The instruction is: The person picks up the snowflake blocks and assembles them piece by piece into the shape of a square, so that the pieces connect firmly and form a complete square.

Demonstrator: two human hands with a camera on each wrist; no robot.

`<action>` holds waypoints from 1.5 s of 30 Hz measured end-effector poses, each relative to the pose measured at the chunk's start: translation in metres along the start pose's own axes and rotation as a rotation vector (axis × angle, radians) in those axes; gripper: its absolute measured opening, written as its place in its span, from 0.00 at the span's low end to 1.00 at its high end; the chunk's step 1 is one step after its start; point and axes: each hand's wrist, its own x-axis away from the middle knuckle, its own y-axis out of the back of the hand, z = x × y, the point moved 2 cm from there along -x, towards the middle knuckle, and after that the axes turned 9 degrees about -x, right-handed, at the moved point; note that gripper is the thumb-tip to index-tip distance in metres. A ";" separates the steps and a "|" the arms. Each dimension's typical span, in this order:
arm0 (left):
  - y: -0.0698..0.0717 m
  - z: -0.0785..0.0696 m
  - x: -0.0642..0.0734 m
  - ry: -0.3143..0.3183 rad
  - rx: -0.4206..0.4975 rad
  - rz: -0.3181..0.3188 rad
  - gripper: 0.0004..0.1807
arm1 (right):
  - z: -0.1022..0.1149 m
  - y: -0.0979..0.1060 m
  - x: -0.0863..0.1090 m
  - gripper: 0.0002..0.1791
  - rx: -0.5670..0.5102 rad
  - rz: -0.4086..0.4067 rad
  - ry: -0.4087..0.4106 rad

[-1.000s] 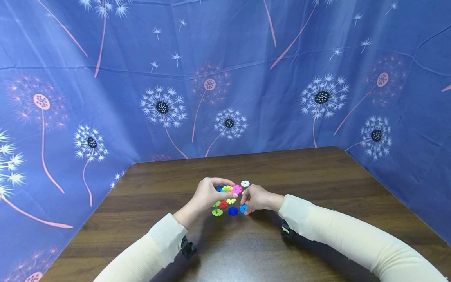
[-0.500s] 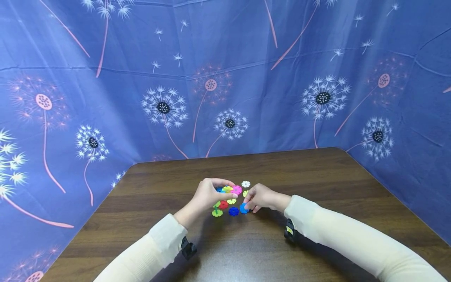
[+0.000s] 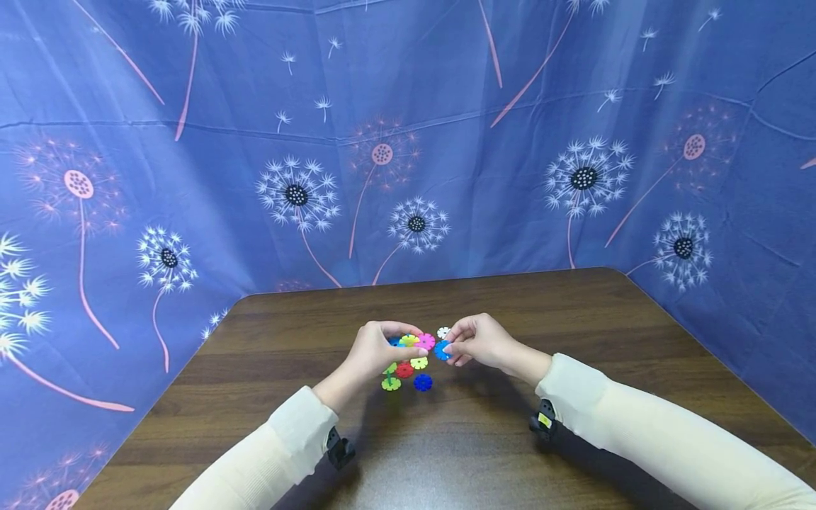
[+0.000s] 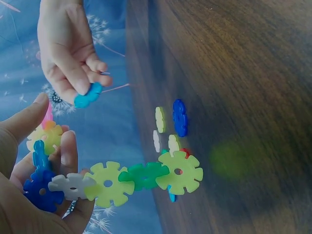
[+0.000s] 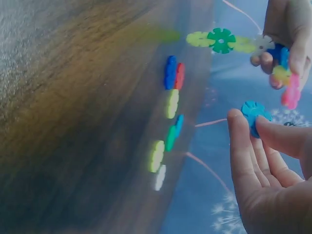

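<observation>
My left hand (image 3: pixel 372 350) holds a chain of interlocked flower-shaped plastic discs (image 4: pixel 108 184). In the left wrist view the chain runs from pink and yellow through blue and white to yellow-green and green. A pink disc (image 3: pixel 425 342) forms the end facing my right hand. Thumb and fingers of my right hand (image 3: pixel 487 343) pinch a single light blue flower disc (image 5: pixel 253 114). That disc is off the table, a small gap from the pink one. Part of the chain is hidden behind my left fingers in the head view.
Loose flower discs lie on the brown wooden table (image 3: pixel 306 319) beneath my hands: a dark blue one (image 3: pixel 423 382), a red one (image 3: pixel 404 370), a white one (image 3: pixel 443 332) and several others. A blue dandelion-print cloth (image 3: pixel 484 177) hangs behind the table.
My right hand has lifted the light blue disc from the table and brought it up beside the pink end of the chain. My left hand has barely moved.
</observation>
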 end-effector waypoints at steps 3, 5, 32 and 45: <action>0.000 0.001 0.000 -0.004 -0.002 -0.003 0.15 | 0.006 0.001 0.005 0.08 0.013 -0.010 0.064; 0.000 0.001 0.000 -0.004 -0.001 0.004 0.15 | 0.011 0.001 0.008 0.08 0.031 -0.017 0.105; -0.003 -0.006 0.001 0.003 0.015 0.005 0.15 | 0.035 -0.010 0.017 0.02 0.251 -0.131 0.233; 0.007 -0.006 -0.002 -0.090 -0.198 0.051 0.14 | 0.028 -0.010 0.012 0.03 0.197 -0.087 0.202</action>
